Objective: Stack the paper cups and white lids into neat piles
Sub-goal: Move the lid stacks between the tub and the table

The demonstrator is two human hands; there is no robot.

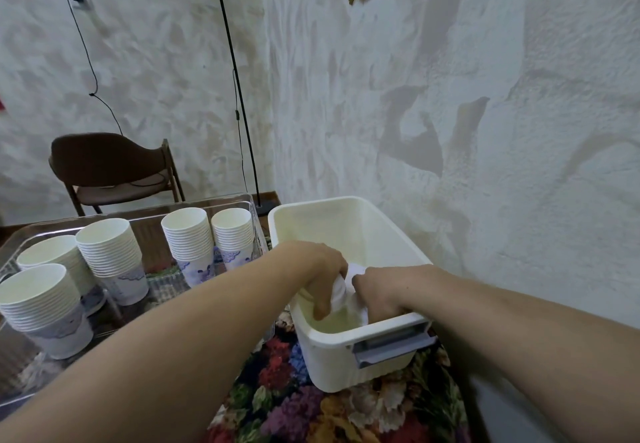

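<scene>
Both of my hands reach down into a white plastic bin (311, 214) on the right. My left hand (323, 272) and my right hand (377, 292) grip a bunch of white lids (349, 288) between them, near the bin's front end. Most of the lids are hidden by my fingers. To the left, several piles of nested paper cups with blue print stand in a clear tray (221, 200): one at the front left (41, 307), one behind it (55, 255), one taller (112, 259), and two at the back (188, 241) (233, 234).
A floral cloth (311, 408) covers the table under the bin. The bin has a grey handle (391, 345) on its near end. A textured wall stands close on the right. A brown chair (114, 168) and a floor lamp pole (239, 96) stand behind the table.
</scene>
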